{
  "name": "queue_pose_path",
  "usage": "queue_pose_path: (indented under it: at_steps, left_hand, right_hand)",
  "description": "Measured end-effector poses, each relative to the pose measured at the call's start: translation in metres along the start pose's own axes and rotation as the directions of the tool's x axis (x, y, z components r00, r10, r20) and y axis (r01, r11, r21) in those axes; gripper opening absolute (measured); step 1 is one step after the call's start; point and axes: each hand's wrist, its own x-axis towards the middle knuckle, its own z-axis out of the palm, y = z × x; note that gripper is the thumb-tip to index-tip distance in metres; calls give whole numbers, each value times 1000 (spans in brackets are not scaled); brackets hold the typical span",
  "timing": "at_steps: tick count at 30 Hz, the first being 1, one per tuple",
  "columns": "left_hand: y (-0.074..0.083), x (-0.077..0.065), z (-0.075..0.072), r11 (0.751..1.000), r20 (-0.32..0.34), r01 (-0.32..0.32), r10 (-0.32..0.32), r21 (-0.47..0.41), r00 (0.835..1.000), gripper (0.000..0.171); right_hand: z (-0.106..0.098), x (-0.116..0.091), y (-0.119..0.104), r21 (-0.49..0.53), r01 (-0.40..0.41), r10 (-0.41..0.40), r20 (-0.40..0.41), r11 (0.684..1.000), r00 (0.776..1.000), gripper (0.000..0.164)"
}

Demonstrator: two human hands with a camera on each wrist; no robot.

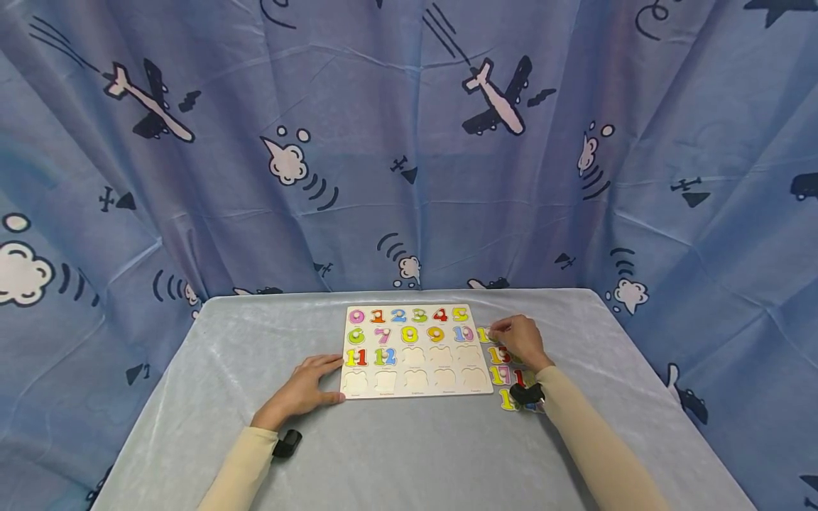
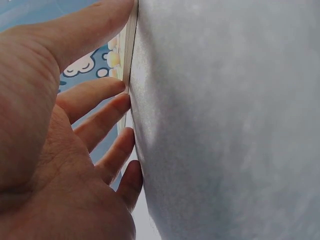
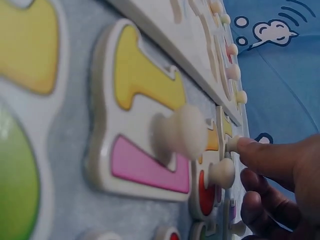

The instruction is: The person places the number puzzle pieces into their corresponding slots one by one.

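- Head view shows the number board lying flat on the cloth-covered table in front of me, long side towards me. Pieces 0 to 12 sit in their recesses; the last three of the third row and the whole bottom row are bare.
- My left hand is at the board's left edge, thumb by the near corner. I take this as a brace, so the board can't slide about.
- From the left wrist, my fingers are nearly straight and a little spread, tips against the board's thin side, with the thumb well apart; they are curled round nothing.
- My right hand is just past the right edge, level with the second row. Thumb and a fingertip seem to pinch the knob of a number piece showing a yellow 1. My hand covers the rest, and I can't tell whether it is lifted.
- The loose pieces lie close together beside the board on that side, probably to make my reach short.
- Nearest the right wrist camera, the 17 piece lies knob up, which should give fingertips something to grip on so flat a thing.
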Motion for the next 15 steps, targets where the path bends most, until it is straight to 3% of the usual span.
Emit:
queue_pose_path:
  at_steps: [15]
  left_hand:
    - [2, -2, -1, 1000, -10, -3, 3, 7, 1000, 74]
  right_hand:
    - [4, 4, 4, -1, 10, -10, 16, 1000, 1000, 21]
